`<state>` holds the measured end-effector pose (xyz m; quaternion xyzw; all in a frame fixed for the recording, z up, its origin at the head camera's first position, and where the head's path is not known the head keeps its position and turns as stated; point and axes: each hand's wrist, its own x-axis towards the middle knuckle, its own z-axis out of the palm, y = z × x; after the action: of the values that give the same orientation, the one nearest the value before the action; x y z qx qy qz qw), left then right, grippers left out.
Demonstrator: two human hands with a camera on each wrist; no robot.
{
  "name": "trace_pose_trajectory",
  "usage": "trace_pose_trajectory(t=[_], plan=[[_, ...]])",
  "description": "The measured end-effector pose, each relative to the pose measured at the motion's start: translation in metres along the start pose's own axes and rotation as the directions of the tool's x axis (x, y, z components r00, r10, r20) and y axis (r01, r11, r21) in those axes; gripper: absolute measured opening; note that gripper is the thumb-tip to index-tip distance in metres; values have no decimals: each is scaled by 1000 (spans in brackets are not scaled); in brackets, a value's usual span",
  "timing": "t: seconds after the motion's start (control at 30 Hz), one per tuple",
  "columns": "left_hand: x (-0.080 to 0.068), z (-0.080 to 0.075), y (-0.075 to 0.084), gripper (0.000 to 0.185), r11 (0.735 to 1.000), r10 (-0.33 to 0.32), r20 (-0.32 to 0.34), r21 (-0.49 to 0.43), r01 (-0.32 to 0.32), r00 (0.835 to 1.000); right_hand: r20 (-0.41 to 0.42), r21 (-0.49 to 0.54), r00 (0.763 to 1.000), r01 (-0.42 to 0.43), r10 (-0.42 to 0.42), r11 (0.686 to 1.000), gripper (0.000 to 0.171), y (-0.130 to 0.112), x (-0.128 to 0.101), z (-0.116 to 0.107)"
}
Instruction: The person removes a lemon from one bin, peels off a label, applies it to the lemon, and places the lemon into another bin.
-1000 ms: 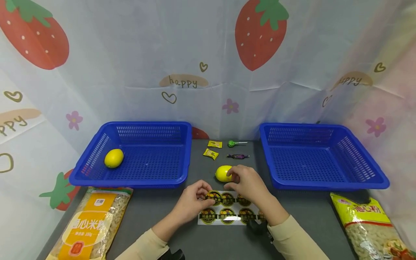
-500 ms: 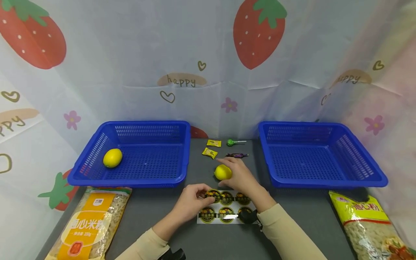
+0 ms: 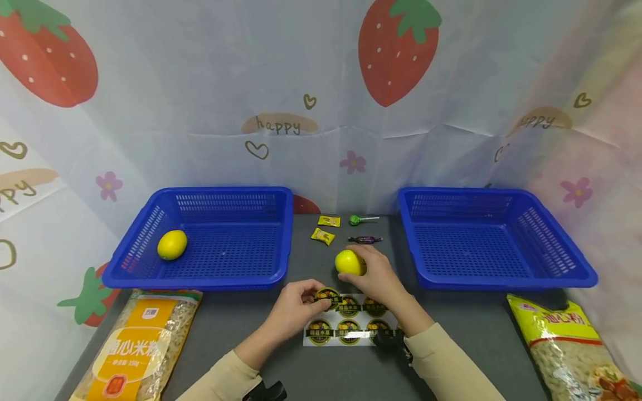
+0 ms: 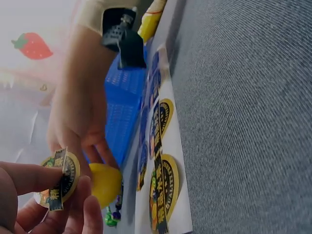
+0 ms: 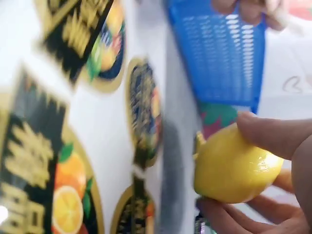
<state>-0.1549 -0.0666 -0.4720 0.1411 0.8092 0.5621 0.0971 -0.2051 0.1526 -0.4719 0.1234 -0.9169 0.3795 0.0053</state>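
In the head view my left hand (image 3: 296,309) pinches a round black-and-gold sticker (image 3: 328,299) between thumb and fingers. The left wrist view shows that sticker (image 4: 61,180) apart from the sheet. My right hand (image 3: 381,277) grips a yellow lemon (image 3: 348,262), and in the right wrist view the thumb lies on one side of the lemon (image 5: 234,168) with fingers round the other. A white sticker sheet (image 3: 335,341) with several round fruit labels lies on the grey table below both hands. Part of it is covered by the right wrist.
A blue basket (image 3: 241,281) on the left contains another lemon (image 3: 172,245); a second blue basket (image 3: 426,277) stands right. Two yellow-wrapped candies (image 3: 322,236), a purple-wrapped candy (image 3: 365,240) and a green lollipop (image 3: 356,220) lie behind. Food bags (image 3: 132,351) flank the front.
My right hand has closed its fingers round the lemon and shifted it slightly. The left hand has drawn the sticker a little up from the sheet.
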Motion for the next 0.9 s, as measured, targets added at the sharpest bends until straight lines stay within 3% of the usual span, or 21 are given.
trace_pose_trajectory(t=[0.2, 0.33, 0.5, 0.9], plan=[[-1, 1, 3, 13, 996, -5, -31, -87, 2, 1000, 73, 221, 997, -31, 15, 975, 63, -5, -19, -6], [-1, 4, 7, 13, 994, -6, -51, -113, 0, 999, 144, 309, 990, -47, 2, 950, 60, -4, -30, -8], [-1, 2, 8, 14, 994, -6, -59, -112, 0, 998, 199, 396, 980, -67, -15, 916, 61, -2, -38, -6], [-1, 3, 8, 19, 988, -30, -20, -150, 26, 999, 242, 511, 969, -78, -56, 856, 62, -1, -46, -5]])
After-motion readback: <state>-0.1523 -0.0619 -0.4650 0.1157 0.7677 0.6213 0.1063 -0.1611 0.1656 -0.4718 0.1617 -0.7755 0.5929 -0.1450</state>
